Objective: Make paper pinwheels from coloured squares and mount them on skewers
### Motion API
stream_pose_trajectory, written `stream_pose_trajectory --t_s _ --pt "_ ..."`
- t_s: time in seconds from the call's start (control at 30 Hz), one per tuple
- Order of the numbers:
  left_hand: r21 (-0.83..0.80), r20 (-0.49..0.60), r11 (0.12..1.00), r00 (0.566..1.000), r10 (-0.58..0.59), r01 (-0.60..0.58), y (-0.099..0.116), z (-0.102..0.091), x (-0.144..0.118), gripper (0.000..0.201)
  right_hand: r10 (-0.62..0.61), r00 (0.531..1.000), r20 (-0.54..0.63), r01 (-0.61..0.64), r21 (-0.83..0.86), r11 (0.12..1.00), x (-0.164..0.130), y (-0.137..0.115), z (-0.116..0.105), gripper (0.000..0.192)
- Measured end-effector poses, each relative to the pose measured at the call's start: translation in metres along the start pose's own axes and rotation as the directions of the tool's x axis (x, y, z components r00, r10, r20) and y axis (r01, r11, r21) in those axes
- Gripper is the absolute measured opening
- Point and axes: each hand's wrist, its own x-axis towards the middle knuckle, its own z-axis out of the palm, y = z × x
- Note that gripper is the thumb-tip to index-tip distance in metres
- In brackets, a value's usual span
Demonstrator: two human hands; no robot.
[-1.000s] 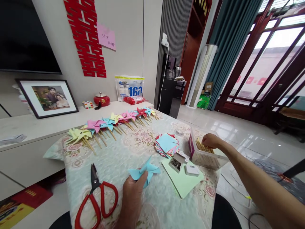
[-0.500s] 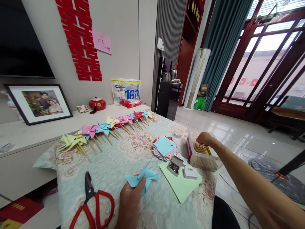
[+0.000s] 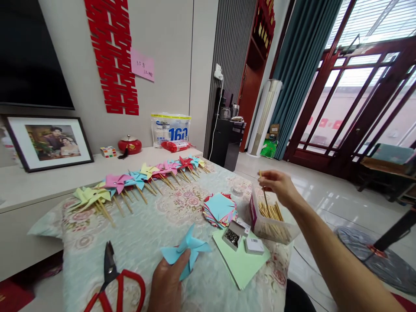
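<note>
Pinching a thin wooden stick between thumb and fingertips, my right hand holds it lifted above the clear plastic box of sticks at the right of the frame; the stick's lower end looks just clear of the bundle, though I cannot tell for sure. My left hand, at the bottom centre, closes thumb over fingers on one corner of a light blue paper pinwheel, gripped low so that its folded blades stay free and uncrushed above the floral tablecloth.

Between my two hands lie a pale green sheet carrying a small open box of metal pins and a little white box, all within easy reach. Just above them in the frame sits a fanned stack of coloured paper squares. These lie right in the path between pinwheel and stick box.

Red-handled scissors rest at the lower left, blades shut and pointing away from me. Along the far edge of the cloth, a row of finished pinwheels on sticks runs from centre left toward the middle. A framed photograph leans against the wall at the left.
</note>
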Motion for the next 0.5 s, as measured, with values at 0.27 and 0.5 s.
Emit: stream_pose_trajectory --t_s 0.27,0.5 --pt "-0.162 0.106 0.978 0.988 -0.116 0.132 -0.004 -0.003 0.003 0.022 -0.138 0.988 0.073 0.093 0.432 0.897 -0.063 -0.038 0.058 0.025" --pt "-0.307 0.188 0.937 0.975 -0.114 0.169 -0.029 -0.002 0.01 0.026 -0.081 0.943 0.323 -0.163 0.66 0.734 -0.084 -0.067 0.066 0.023"
